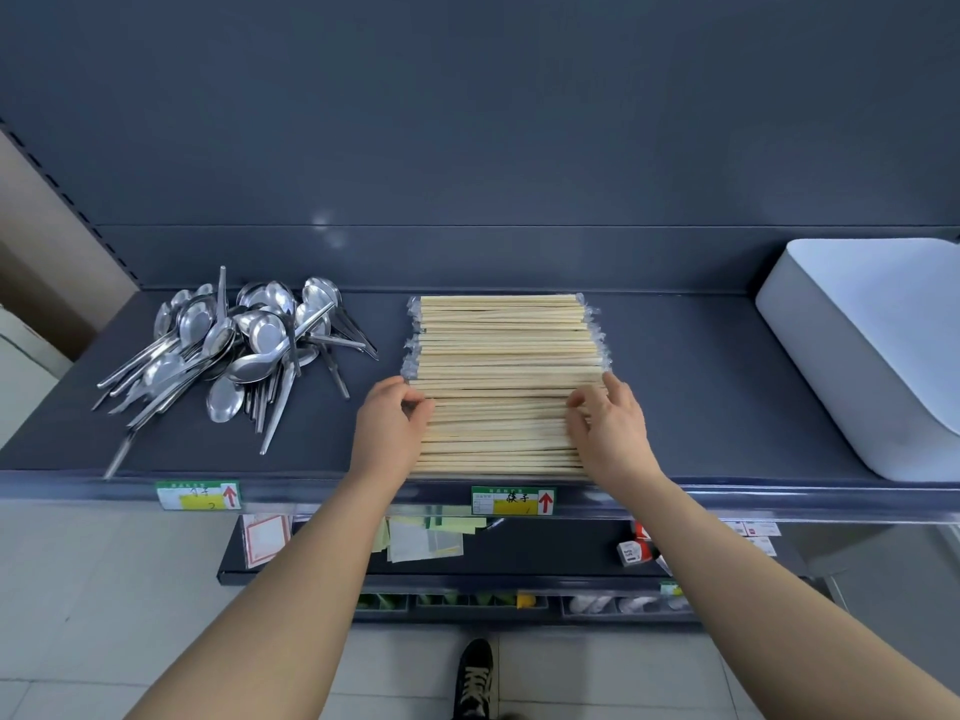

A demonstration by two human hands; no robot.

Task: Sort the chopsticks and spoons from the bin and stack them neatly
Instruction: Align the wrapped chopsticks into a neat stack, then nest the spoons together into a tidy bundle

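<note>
Endwise, chopsticks (501,356) gripped, left hand (392,426), right hand (613,431)

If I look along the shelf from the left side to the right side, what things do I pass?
spoons → left hand → chopsticks → right hand → white bin

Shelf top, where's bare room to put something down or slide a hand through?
The widest bare shelf lies between the chopsticks and the white bin. A narrow gap separates the spoons from the chopsticks, with the left hand at its near end. The left end is crowded with spoons.
</note>
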